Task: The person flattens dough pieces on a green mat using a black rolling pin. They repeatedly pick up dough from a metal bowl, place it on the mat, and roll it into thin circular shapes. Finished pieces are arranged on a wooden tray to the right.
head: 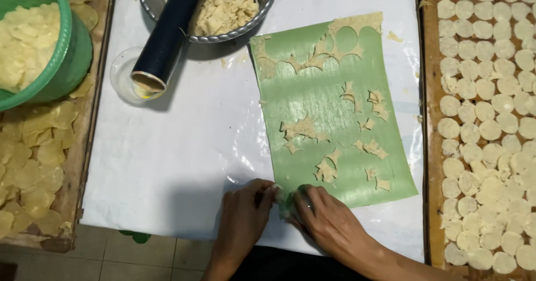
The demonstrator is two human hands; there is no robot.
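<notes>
A green banana leaf sheet (335, 108) lies flat on the white table cover, dotted with leftover dough scraps (304, 129) and cut-out holes near its far end. My left hand (243, 217) and my right hand (321, 217) meet at the leaf's near left corner. Both pinch the leaf's edge, which is curled up between the fingers. A small bit of dough shows at my left fingertips.
A dark rolling tube (167, 29) leans from a metal bowl (262, 13) of dough into a clear cup (124, 77). A green basket (67, 52) of dough discs stands at the left over a tray of dried discs (33, 163). A wooden tray (427, 147) with several round discs (491, 130) fills the right.
</notes>
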